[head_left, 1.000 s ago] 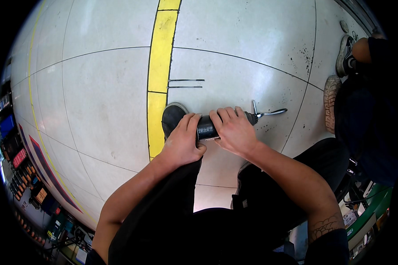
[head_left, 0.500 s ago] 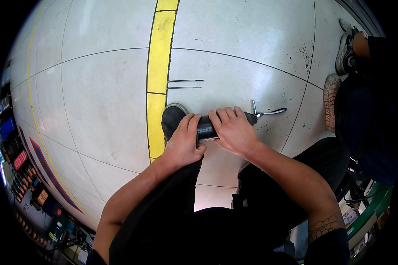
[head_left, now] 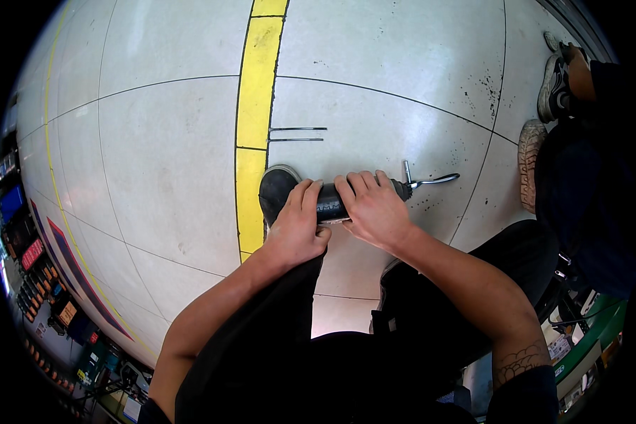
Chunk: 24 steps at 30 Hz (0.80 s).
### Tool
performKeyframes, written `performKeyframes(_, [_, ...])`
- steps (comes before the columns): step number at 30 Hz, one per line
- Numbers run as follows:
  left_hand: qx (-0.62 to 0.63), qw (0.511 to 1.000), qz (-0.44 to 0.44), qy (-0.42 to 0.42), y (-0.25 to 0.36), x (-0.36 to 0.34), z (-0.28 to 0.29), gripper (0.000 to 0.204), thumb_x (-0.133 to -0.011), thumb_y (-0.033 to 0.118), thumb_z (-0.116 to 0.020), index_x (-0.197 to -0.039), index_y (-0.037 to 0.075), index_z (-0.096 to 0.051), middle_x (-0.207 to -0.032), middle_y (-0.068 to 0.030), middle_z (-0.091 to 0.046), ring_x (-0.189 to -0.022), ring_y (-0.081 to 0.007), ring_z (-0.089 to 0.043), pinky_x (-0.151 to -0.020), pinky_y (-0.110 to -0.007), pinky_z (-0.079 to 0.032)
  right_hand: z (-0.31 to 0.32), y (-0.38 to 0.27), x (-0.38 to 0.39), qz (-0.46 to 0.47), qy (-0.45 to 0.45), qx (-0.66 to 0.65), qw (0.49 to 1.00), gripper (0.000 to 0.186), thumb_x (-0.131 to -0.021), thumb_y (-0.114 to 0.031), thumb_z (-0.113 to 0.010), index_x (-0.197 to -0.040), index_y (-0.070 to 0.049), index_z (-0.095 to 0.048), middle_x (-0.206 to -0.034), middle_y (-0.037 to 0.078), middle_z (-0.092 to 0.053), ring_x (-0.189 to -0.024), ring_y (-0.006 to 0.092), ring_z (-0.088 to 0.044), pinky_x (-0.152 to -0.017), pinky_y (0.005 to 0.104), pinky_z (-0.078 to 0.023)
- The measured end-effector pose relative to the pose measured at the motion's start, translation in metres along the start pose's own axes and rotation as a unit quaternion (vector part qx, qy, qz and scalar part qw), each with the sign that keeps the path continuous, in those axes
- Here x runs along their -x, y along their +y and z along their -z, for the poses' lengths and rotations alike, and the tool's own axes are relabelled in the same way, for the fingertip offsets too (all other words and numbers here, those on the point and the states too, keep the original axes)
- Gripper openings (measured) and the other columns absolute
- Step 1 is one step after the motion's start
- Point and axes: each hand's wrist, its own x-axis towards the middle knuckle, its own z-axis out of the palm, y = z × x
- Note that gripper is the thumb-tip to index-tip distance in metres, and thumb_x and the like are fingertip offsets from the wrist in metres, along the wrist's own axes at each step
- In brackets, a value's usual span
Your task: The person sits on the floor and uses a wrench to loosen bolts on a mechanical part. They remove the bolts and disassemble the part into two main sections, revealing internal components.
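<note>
A black cylindrical object with a knobbly right end is held horizontally just right of my dark shoe. My left hand is closed on its left end, thumb bent underneath. My right hand grips its right half, fingers curled over the top. Beyond the right end, a metal tool with a curved lever and a short upright pin sticks out, apparently joined to it, though I cannot be sure. Farther forward, two thin metal rods lie parallel on the floor beside the yellow stripe.
Another person in dark clothing is close at my right, shoes on the tiled floor. Dark shelving with coloured boxes runs along the left rim. A green cart or bin edge shows at lower right, among clutter.
My hands and the cylinder stay almost exactly in place. The other person's leg at the upper right has shifted slightly.
</note>
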Motion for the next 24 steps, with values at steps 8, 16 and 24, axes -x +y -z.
performKeyframes(8, [0.062, 0.997, -0.036, -0.038, -0.006, -0.004, 0.017, 0.09, -0.079, 0.003, -0.076, -0.162, -0.002, -0.041, -0.158, -0.0298, -0.046, -0.142, -0.0526, -0.054, -0.121, -0.052, -0.049, 0.01, 0.015, -0.014, 0.004, -0.071, -0.087, 0.994, 0.078, -0.074, -0.032, -0.094, -0.141, -0.004, -0.064, -0.123, 0.012, -0.071, -0.117, 0.0333, -0.068, -0.109, 0.0477, -0.053])
performKeyframes(16, [0.101, 0.992, -0.058, -0.04, -0.006, -0.026, 0.023, 0.09, -0.08, -0.001, -0.08, -0.163, 0.005, -0.046, -0.15, -0.0232, -0.051, -0.133, -0.0461, -0.059, -0.111, -0.047, -0.055, 0.031, 0.043, -0.025, 0.029, -0.033, -0.138, 0.99, 0.078, -0.077, -0.031, -0.093, -0.146, -0.008, -0.064, -0.129, 0.012, -0.073, -0.126, 0.034, -0.067, -0.115, 0.0482, -0.051])
performKeyframes(24, [0.168, 0.983, 0.036, -0.059, -0.013, -0.043, 0.016, 0.091, -0.083, 0.004, -0.087, -0.164, 0.006, -0.046, -0.135, -0.0203, -0.059, -0.106, -0.0301, -0.072, -0.091, -0.039, -0.061, 0.032, 0.054, -0.025, 0.007, -0.025, -0.162, 0.986, 0.082, -0.08, -0.026, -0.09, -0.153, -0.008, -0.06, -0.142, 0.015, -0.068, -0.134, 0.0361, -0.063, -0.125, 0.0488, -0.043])
